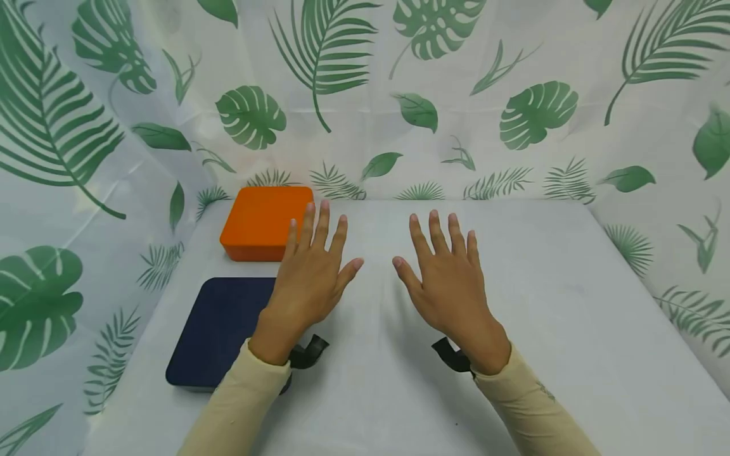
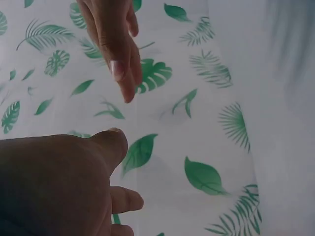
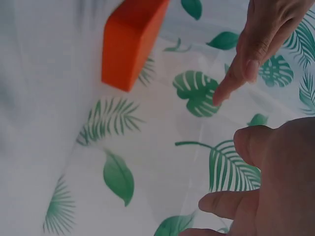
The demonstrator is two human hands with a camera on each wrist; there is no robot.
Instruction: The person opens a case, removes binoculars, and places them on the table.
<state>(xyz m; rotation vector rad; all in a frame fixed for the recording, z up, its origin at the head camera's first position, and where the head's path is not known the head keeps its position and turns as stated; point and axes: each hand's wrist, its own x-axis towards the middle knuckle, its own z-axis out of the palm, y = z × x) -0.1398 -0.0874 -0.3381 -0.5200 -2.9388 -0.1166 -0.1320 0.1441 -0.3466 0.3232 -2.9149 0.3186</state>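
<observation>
Both hands are held out over the white table, palms down with fingers spread and nothing in them. In the head view my left hand (image 1: 310, 278) overlaps the right side of an orange box (image 1: 262, 218) and of a dark navy box (image 1: 222, 329). My right hand (image 1: 450, 285) is over bare white tabletop to the right, its thumb pointing toward the left one. The left wrist view shows the left hand (image 2: 64, 182) close up, with the right hand (image 2: 115, 44) beyond it. From the right wrist, the orange box (image 3: 130, 46) stands at the upper left.
The white table (image 1: 547, 304) runs back to a white curtain (image 1: 365, 76) printed with green leaves, which also hangs along both sides. The navy box sits in front of the orange one at the table's left. A black wrist mount (image 1: 308, 351) sticks out by the left cuff.
</observation>
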